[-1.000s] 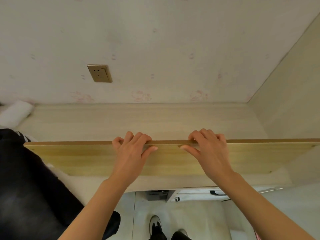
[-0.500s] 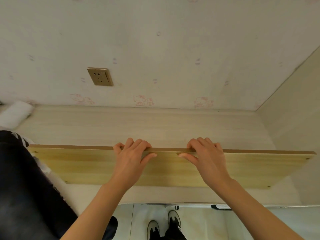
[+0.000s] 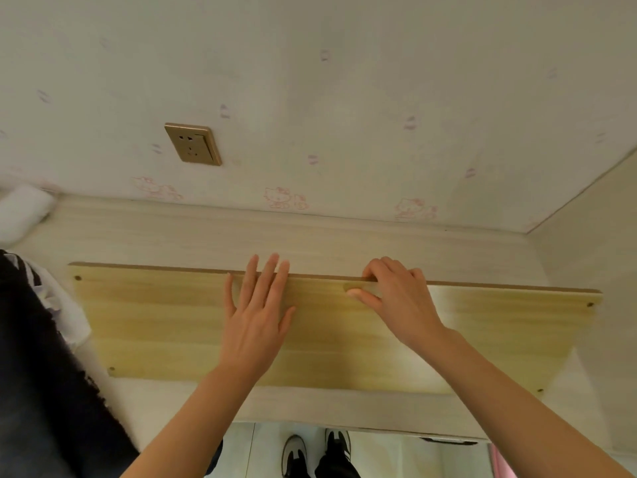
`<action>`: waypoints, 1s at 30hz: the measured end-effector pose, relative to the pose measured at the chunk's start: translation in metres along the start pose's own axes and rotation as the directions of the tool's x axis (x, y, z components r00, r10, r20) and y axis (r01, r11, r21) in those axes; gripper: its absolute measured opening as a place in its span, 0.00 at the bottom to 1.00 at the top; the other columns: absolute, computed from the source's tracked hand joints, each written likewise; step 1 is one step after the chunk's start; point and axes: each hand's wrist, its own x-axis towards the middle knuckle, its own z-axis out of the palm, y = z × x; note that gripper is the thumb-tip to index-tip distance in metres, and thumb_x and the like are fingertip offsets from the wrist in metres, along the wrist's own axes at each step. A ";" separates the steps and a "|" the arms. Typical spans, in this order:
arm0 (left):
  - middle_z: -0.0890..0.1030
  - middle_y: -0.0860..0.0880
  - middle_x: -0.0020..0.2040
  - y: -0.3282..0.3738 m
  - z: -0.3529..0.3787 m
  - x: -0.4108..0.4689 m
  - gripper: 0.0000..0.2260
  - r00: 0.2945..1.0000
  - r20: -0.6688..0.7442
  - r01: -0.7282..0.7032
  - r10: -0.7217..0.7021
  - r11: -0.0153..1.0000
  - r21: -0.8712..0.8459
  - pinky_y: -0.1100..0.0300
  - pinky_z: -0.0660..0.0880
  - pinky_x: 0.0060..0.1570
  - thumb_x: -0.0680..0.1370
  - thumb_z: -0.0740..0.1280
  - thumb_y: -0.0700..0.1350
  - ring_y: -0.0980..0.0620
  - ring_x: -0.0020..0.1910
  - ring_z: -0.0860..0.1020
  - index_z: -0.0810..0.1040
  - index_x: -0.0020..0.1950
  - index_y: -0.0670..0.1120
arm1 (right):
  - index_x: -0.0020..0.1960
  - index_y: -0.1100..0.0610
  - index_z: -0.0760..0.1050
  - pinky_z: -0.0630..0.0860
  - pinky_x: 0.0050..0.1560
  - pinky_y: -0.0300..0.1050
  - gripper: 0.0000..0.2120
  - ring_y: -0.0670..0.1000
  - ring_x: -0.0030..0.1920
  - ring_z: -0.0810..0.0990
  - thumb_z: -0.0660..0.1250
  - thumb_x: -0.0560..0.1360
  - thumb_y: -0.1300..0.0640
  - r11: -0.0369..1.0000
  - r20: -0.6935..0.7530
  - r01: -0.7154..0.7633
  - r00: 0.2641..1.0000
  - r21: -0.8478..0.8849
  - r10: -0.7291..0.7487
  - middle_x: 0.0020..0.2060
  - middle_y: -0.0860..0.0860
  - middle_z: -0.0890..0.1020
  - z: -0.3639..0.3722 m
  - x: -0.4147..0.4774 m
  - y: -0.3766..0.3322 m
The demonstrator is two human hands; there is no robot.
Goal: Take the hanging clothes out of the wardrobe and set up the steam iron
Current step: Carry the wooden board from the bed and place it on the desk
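**Inspector:** Begin nearest. What lies below the board?

**Assistant:** Under the near edge of the long yellow flat wooden board (image 3: 499,332), a pair of black-and-white shoes (image 3: 293,453) stands on pale floor. Just beside the board's left end hangs a black fuzzy-edged garment (image 3: 41,374). I take it for one of the clothes to be handled. No steam iron is in view.

**Inspector:** The hands?

**Assistant:** The left hand (image 3: 256,312) lies flat on the board's face, fingers straight, grasping nothing. The right hand (image 3: 396,294) hooks its fingers over the board's far edge with the thumb pressed on the near face, pinching the board.

**Inspector:** Beyond the board?

**Assistant:** A pale wood-grain ledge (image 3: 155,236) runs behind the far edge. Above the board and to its left, a brass-coloured rectangular wall socket (image 3: 193,143) sits on cat-printed wallpaper. A pale side panel (image 3: 593,257) stands close to the board's right end.

**Inspector:** Hazards?

**Assistant:** These are judgements only.
- **Falling board:** Only one hand truly grips. If that pinch slips, the board may tip or fall toward the shoes, because the flat left palm presses but cannot catch.
- **Snagged fabric:** A swing of the left end could snag or drag the garment.
- **Jammed end:** The right end could jam or scrape against the side panel.

Screw holes show at the board's corners, but I cannot tell whether it is fastened.
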 end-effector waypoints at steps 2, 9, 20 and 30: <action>0.52 0.49 0.79 -0.001 0.011 0.000 0.32 0.999 0.046 0.029 -0.029 0.999 -0.014 0.38 0.50 0.73 0.79 0.62 0.53 0.44 0.78 0.48 0.53 0.78 0.48 | 0.55 0.50 0.70 0.65 0.53 0.46 0.22 0.47 0.51 0.73 0.62 0.72 0.34 1.000 0.057 0.004 0.998 -0.017 -0.003 0.50 0.43 0.73 0.004 0.011 0.005; 0.42 0.52 0.79 -0.012 0.063 -0.026 0.37 0.933 0.329 0.156 -0.144 0.988 -0.010 0.35 0.53 0.71 0.77 0.62 0.60 0.43 0.77 0.41 0.45 0.79 0.54 | 0.66 0.55 0.64 0.67 0.60 0.52 0.37 0.55 0.59 0.70 0.70 0.67 0.35 0.979 0.269 -0.004 0.961 -0.204 0.060 0.59 0.53 0.70 0.037 0.054 0.019; 0.37 0.57 0.78 -0.032 0.104 -0.032 0.32 0.822 0.513 0.274 -0.248 0.961 0.027 0.29 0.49 0.66 0.74 0.40 0.71 0.47 0.76 0.37 0.37 0.76 0.63 | 0.68 0.59 0.63 0.69 0.60 0.57 0.41 0.61 0.61 0.69 0.72 0.65 0.36 0.988 0.533 -0.042 0.838 -0.147 0.114 0.61 0.58 0.69 0.092 0.098 0.044; 0.32 0.60 0.75 -0.038 0.115 -0.030 0.34 0.803 0.547 0.279 -0.239 0.960 0.009 0.30 0.45 0.67 0.69 0.32 0.74 0.49 0.75 0.30 0.34 0.74 0.65 | 0.64 0.60 0.67 0.74 0.54 0.55 0.40 0.58 0.57 0.67 0.73 0.64 0.36 0.991 0.600 -0.032 0.793 -0.130 0.104 0.58 0.56 0.66 0.103 0.110 0.048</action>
